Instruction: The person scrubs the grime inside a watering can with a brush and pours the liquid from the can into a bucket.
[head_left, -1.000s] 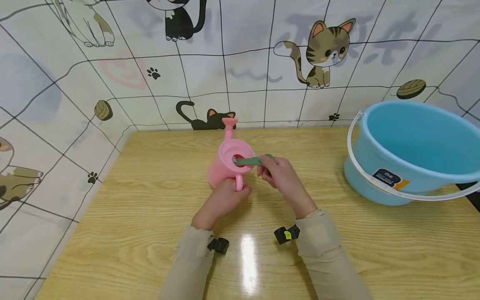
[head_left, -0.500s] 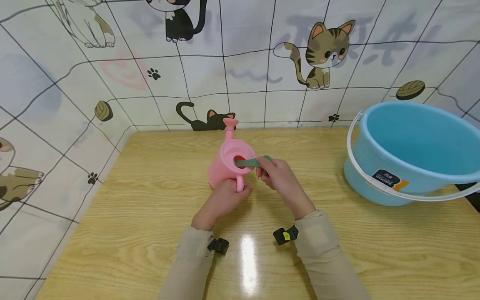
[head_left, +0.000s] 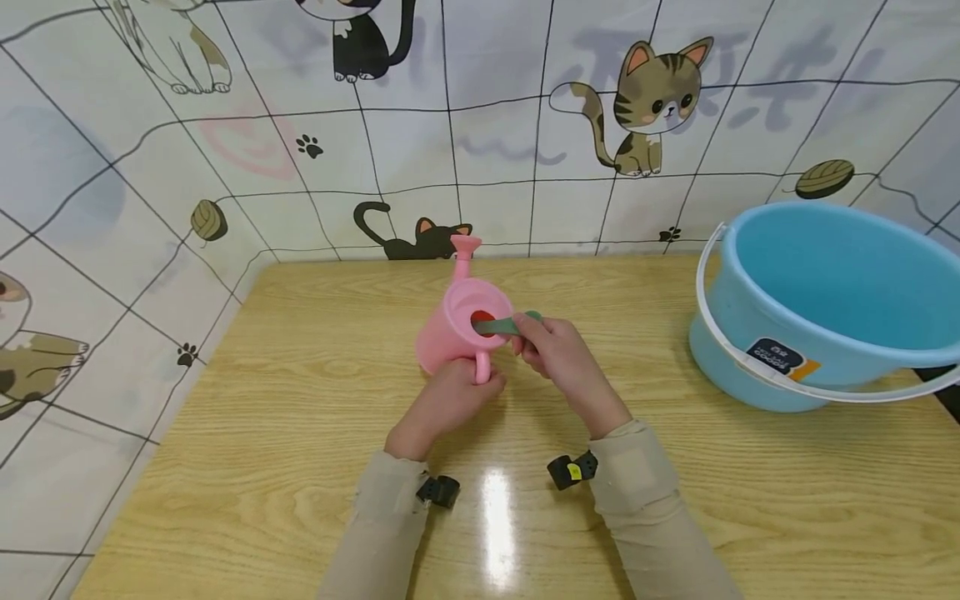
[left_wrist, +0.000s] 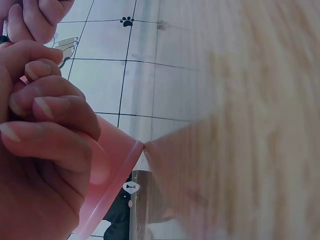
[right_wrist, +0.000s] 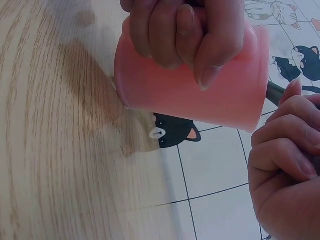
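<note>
A pink watering can (head_left: pixel 441 337) leans on the table with its opening toward me and its sprinkler head at the far side. Something red (head_left: pixel 482 320) shows inside the opening. My left hand (head_left: pixel 452 395) grips the can's handle, fingers curled round it in the left wrist view, with the pink wall (left_wrist: pixel 112 165) behind. My right hand (head_left: pixel 558 357) pinches the green handle of a slim tool (head_left: pixel 501 326), whose far end reaches into the opening and is hidden there; I cannot tell its kind. In the right wrist view, the dark handle (right_wrist: pixel 273 93) enters the can's mouth.
A light blue bucket (head_left: pixel 757 292) with a white carrying handle (head_left: pixel 738 354) stands at the right. The wood-grain table (head_left: pixel 285 433) meets a cat-print sheet (head_left: pixel 495 150) along its back and left edges.
The tool's pale, metallic-looking tip, visible at the opening a second ago, has moved deeper into the can and out of sight. The can has shifted very slightly to the right.
</note>
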